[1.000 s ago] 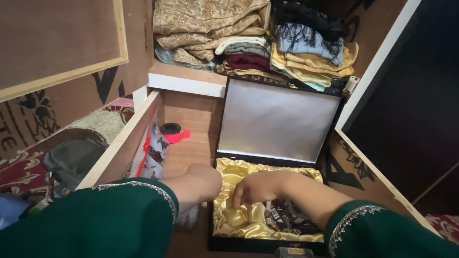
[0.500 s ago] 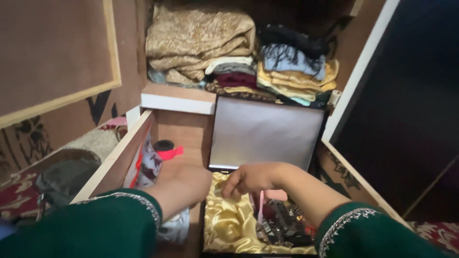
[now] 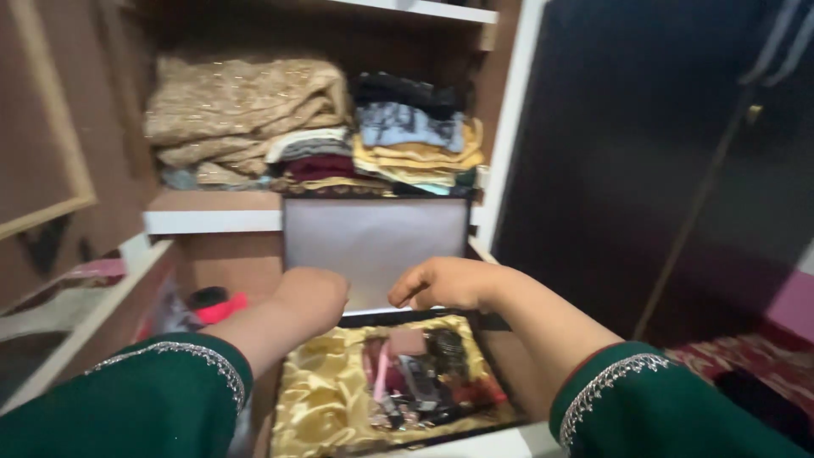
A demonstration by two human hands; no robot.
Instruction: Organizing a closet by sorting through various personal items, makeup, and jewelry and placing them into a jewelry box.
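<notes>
Open jewellery box (image 3: 314,399) lying in the pulled-out drawer (image 3: 127,284) of the wardrobe, towards its right side, lid (image 3: 373,242) propped upright against the drawer's back so that the contents show. Lined with crumpled gold satin (image 3: 318,386); heaped at the right half of the lining, a dark tangle of small trinkets (image 3: 432,382) with a pink strip among them, too blurred to name singly. Raised above the box at the lid's lower edge, left hand (image 3: 309,297) curled loosely, fingers together and turned down, apparently empty though the palm is hidden. Right hand (image 3: 441,284) just beside it, fingers bent inward and close together; cannot tell whether anything small is pinched. Both arms in green sleeves with silver trim. At the drawer's left back corner, a black-and-red item (image 3: 216,304). On the shelf (image 3: 212,216) above, folded fabrics (image 3: 246,110) stacked in two piles. Dark wardrobe door (image 3: 644,144) at right.
</notes>
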